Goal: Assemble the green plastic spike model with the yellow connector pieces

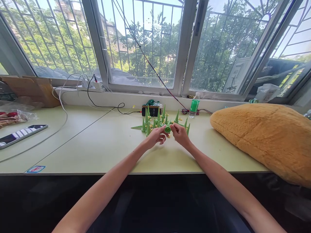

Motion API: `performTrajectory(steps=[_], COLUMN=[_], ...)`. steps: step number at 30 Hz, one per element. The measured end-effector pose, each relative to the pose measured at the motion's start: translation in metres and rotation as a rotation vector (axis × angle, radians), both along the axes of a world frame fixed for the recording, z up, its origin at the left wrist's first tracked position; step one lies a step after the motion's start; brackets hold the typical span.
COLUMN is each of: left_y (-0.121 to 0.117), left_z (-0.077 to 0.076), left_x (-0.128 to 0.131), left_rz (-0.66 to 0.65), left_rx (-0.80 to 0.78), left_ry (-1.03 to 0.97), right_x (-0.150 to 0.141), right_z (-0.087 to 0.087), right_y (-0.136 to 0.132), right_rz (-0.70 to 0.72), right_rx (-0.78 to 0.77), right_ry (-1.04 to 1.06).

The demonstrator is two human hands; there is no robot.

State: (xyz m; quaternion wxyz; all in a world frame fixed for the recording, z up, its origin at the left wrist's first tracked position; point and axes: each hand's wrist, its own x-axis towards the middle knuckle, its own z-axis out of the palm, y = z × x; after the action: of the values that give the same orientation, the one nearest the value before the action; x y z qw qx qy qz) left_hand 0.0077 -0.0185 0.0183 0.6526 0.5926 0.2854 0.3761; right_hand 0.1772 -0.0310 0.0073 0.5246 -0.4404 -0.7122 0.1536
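My left hand (157, 135) grips a green plastic watering spike (167, 129), its round hollow end turned toward me. Close against the right side of that end is my right hand (179, 133), fingers pinched together; whatever is between them is too small to make out. Behind both hands a cluster of similar green cone-shaped spikes (146, 117) covers the tabletop, most upright with points up. One spike (136, 127) lies on its side at the left. Small yellow pieces (180, 119) show among the cones.
A phone-like black device (152, 111) leans behind the spikes, with a bottle (194, 105) to its right. A large tan plush cushion (262, 136) fills the right side. At the left lie a phone (23, 135), a white cable (63, 116) and a cardboard box (46, 92).
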Motion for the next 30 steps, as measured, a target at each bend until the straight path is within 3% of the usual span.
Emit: performTrajectory(steps=[7,15,19,22,25,27,30], left_y=[-0.003,0.005,0.009,0.009,0.007,0.005,0.002], left_z=[0.0,-0.016,-0.019,-0.018,-0.014,-0.011,-0.007], left_x=[-0.002,0.003,0.004,0.005,0.006,0.006,0.005], left_rz=[0.023,0.328,0.428,0.513,0.546,0.497,0.308], left_rx=[0.147,0.751,0.886,0.879,0.776,0.628,0.317], left_ry=[0.07,0.287,0.339,0.345,0.35,0.347,0.301], right_x=[0.0,0.001,-0.001,-0.003,-0.003,-0.002,-0.002], right_z=[0.0,-0.003,-0.003,-0.002,-0.002,-0.003,-0.004], right_y=[0.002,0.008,0.008,0.007,0.006,0.006,0.006], right_rz=[-0.024,-0.055,-0.073,-0.109,-0.142,-0.144,-0.101], right_rx=[0.041,0.021,0.011,0.034,0.07,0.08,0.08], right_ry=[-0.052,-0.084,-0.065,-0.038,-0.011,-0.001,-0.025])
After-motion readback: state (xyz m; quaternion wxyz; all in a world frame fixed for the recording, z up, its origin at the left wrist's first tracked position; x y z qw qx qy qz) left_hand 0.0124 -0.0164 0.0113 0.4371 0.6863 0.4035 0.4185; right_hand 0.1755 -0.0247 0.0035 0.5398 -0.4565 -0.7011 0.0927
